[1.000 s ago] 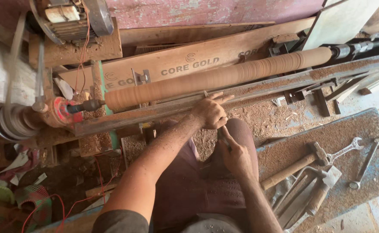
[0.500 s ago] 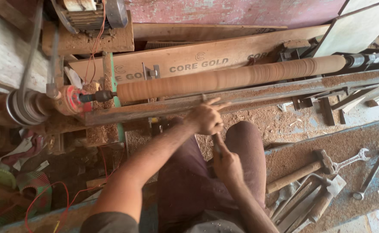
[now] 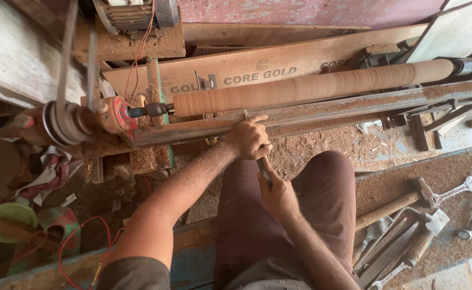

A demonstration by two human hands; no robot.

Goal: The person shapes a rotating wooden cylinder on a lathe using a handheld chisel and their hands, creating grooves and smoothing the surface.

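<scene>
A long round wooden workpiece (image 3: 311,87) is mounted on a lathe, running from the red chuck (image 3: 116,114) at left to the tailstock at far right. My left hand (image 3: 248,138) rests on the metal tool rest bar (image 3: 327,110), gripping the front of a narrow turning chisel (image 3: 262,167) whose tip meets the wood near its left end. My right hand (image 3: 277,194) holds the chisel's handle just behind, above my lap.
A belt and pulley (image 3: 64,122) drive the lathe at left, with a motor (image 3: 134,13) above. Sawdust covers the floor. A hammer (image 3: 397,201), a spanner (image 3: 456,188) and other tools lie at right. A green basket (image 3: 10,215) sits lower left.
Both hands with the chisel have slid left along the tool rest toward the chuck end of the workpiece; the view has shifted too.
</scene>
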